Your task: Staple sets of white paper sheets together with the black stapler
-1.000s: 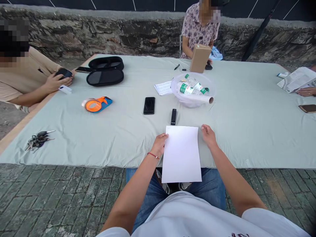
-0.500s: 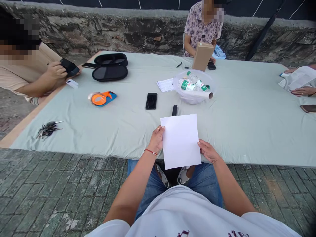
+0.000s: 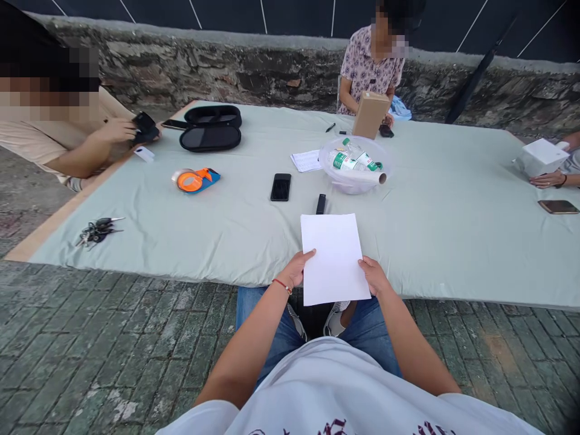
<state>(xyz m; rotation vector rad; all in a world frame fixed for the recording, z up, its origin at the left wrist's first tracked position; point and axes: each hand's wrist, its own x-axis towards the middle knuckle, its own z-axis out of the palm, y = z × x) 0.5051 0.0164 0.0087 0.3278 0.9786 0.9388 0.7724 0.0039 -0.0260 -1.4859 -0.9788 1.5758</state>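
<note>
A white sheet of paper (image 3: 334, 260), blank on the side facing me, is held over the table's near edge; whether it is one sheet or a thin stack I cannot tell. My left hand (image 3: 298, 267) grips its left edge, the thumb lying on the front. At the right edge my right hand (image 3: 373, 275) pinches it, thumb in front. The fingers behind the paper are hidden. Just past the paper's top edge lies a small black stapler-like object (image 3: 321, 204). Beyond that, to the left, is a black phone (image 3: 280, 187).
On the cloth-covered table (image 3: 453, 229) stand a plastic bowl (image 3: 353, 188) with bottles and a roll, an orange tape dispenser (image 3: 196, 180), keys (image 3: 97, 232), an open black case (image 3: 211, 138) and a cardboard box (image 3: 370, 115). Other people sit left, opposite and right; the right one holds paper.
My left hand has slid lower along the paper's left edge, its thumb further onto the front. The right-hand person's paper has changed shape. The view has shifted slightly.
</note>
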